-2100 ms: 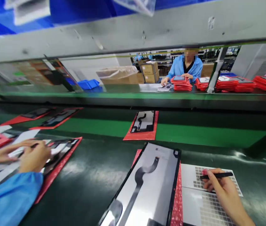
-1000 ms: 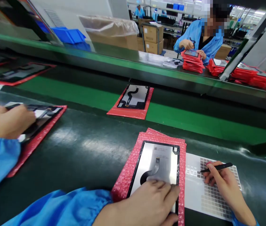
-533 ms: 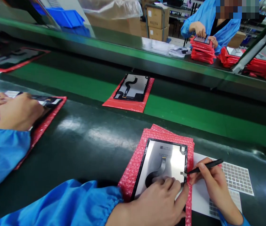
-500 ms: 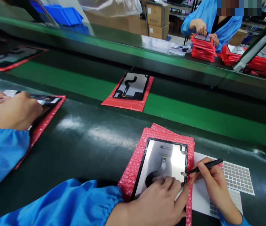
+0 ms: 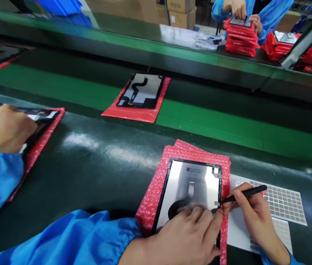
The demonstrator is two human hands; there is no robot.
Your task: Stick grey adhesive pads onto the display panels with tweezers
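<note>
A display panel (image 5: 178, 195) with a silvery back, black frame and curved black ribbon cable (image 5: 176, 208) lies on red bubble-wrap bags (image 5: 156, 184). My left hand (image 5: 180, 235) rests on its lower part, fingers laid over the surface and covering part of the cable. Pinched in my right hand (image 5: 255, 217) are slim black tweezers (image 5: 251, 191), their tip at the panel's right edge beside a small grey sticker (image 5: 217, 203). Under and beyond that hand are sheets of small grey square stickers (image 5: 285, 202), partly hidden by it.
A green conveyor belt (image 5: 200, 129) carries another panel (image 5: 144, 92) on a red bag. At left, a co-worker's hand (image 5: 6, 129) works over a panel on a red bag (image 5: 41, 147). Across the line, a person in blue handles a red stack (image 5: 241, 40). A metal post (image 5: 307, 40) slants at right.
The view has tilted down slightly. On the belt, the panels have shifted left. My left hand stays on the panel, and the tweezers' tip remains by the sticker at its right edge.
</note>
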